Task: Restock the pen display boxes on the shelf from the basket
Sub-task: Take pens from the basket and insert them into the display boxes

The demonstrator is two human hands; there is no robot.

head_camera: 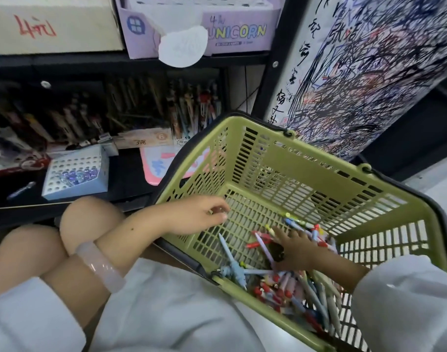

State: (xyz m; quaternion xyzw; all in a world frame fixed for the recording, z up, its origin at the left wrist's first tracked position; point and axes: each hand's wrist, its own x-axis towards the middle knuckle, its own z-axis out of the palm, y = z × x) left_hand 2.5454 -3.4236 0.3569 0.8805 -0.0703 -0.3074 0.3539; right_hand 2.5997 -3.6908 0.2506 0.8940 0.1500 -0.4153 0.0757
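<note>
"UNICORN" box (232,34) at 12 o'clock on shelf (90,60). Green basket (306,179) at 4 o'clock holds pens (301,283). Left hand (199,214) loosely curled inside, holds nothing; right hand (296,247) spread on pens.

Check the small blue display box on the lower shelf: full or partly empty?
Partly empty. The blue display box shows pen tops only in its lower rows of holes; the upper rows are open holes. One loose pen lies beside it.

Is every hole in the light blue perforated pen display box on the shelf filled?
No: the light blue perforated pen display box shows many open holes, with pen tops in only some.
</note>
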